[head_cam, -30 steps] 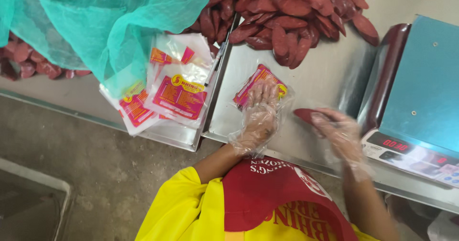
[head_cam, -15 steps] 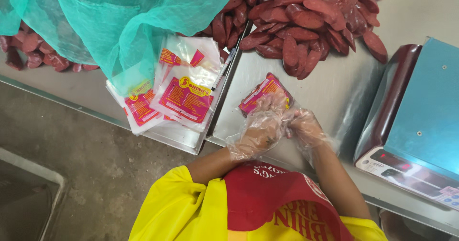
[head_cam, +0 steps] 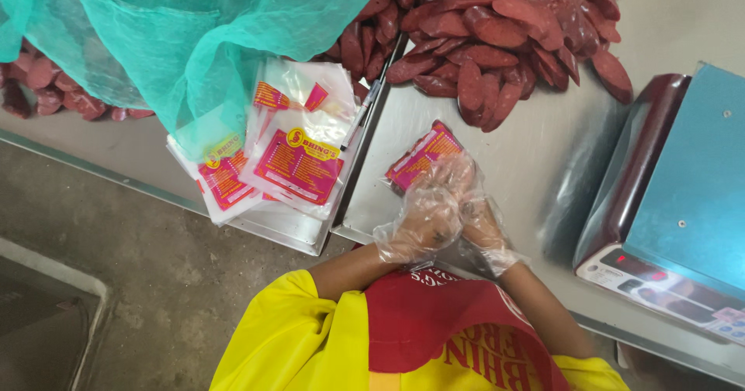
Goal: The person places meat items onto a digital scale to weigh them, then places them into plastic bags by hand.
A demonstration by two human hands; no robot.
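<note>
1 printed pouch (head_cam: 423, 154) is gripped by the gloved left hand (head_cam: 423, 216) and right hand (head_cam: 473, 212); many sausages (head_cam: 497, 34) and empty pouches (head_cam: 287, 158) remain unpacked.

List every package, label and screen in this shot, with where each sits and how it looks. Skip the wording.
Printed pouch: on the steel table, under both gloved hands; flat, clear plastic with a pink and orange panel.
Stack of empty pouches: left of it, partly under the green net; clear, with pink and yellow panels.
Scale display: front of the weighing scale at the right; dark red strip, with a small button panel beside it.
</note>
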